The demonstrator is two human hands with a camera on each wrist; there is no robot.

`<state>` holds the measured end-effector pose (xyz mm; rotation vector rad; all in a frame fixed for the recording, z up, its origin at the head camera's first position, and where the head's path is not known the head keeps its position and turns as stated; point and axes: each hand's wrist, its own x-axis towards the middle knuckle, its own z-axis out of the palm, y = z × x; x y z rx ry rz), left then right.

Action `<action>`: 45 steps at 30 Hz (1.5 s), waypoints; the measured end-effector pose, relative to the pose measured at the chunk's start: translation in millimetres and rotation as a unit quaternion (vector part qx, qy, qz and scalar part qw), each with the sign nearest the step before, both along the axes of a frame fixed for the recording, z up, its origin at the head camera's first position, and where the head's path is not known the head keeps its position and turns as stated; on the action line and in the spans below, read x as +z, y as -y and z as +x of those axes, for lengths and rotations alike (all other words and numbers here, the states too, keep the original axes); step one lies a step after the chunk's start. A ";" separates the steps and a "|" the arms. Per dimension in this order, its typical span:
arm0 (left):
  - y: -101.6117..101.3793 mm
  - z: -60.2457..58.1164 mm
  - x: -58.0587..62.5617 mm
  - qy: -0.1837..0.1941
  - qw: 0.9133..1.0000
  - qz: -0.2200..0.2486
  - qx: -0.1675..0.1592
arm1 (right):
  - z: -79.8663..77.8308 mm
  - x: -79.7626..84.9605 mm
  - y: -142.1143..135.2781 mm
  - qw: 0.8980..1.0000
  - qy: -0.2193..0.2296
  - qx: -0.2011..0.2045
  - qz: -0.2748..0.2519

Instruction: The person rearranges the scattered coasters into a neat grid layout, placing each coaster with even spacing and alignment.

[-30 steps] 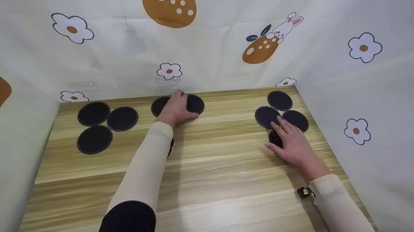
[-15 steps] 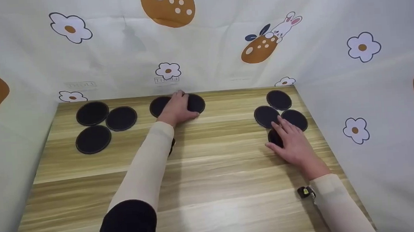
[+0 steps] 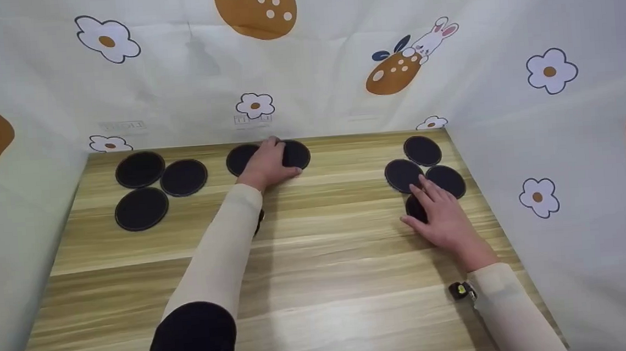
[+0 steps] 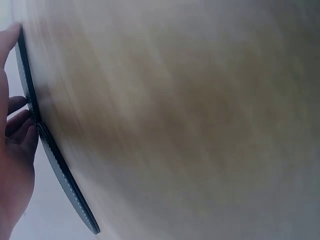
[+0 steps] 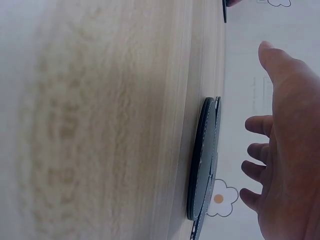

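My left hand (image 3: pixel 266 165) spans the right one of two black round coasters at the back middle of the table. Its thumb meets the near right edge of that coaster (image 3: pixel 297 155), and the fingers reach the side where it meets the left coaster (image 3: pixel 240 159). Light stitching runs along the rims in the left wrist view. Over the nearest coaster (image 3: pixel 415 208) of the right group hovers my right hand (image 3: pixel 445 221), fingers spread and apart from it in the right wrist view. It partly covers this coaster in the head view.
Three more coasters lie on the right, one at the back (image 3: pixel 422 151), one left (image 3: pixel 403 176), one right (image 3: pixel 446 181). Another cluster of three, including a coaster (image 3: pixel 142 209), sits at the back left. Patterned cloth (image 3: pixel 317 76) walls the wooden table (image 3: pixel 320 285).
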<state>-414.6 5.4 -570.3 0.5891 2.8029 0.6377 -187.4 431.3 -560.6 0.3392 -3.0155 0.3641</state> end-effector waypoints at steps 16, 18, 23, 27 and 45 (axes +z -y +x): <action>26.9 6.1 11.4 -0.018 0.999 0.042 0.001 | 0.3 0.6 2.3 1.000 0.000 0.005 0.000; 34.0 8.4 13.6 -0.024 0.999 0.045 0.001 | -0.1 1.1 3.4 1.000 -0.003 0.008 -0.001; 49.9 17.5 16.8 -0.037 0.998 0.045 -0.004 | -1.2 0.8 6.0 1.000 -0.004 0.013 -0.007; 61.2 25.8 18.8 -0.040 0.998 0.046 -0.001 | -2.2 -0.3 8.1 1.000 -0.006 0.016 -0.009; 108.4 64.1 27.8 -0.048 0.998 0.026 0.017 | -3.5 4.2 15.8 1.000 -0.011 0.027 -0.005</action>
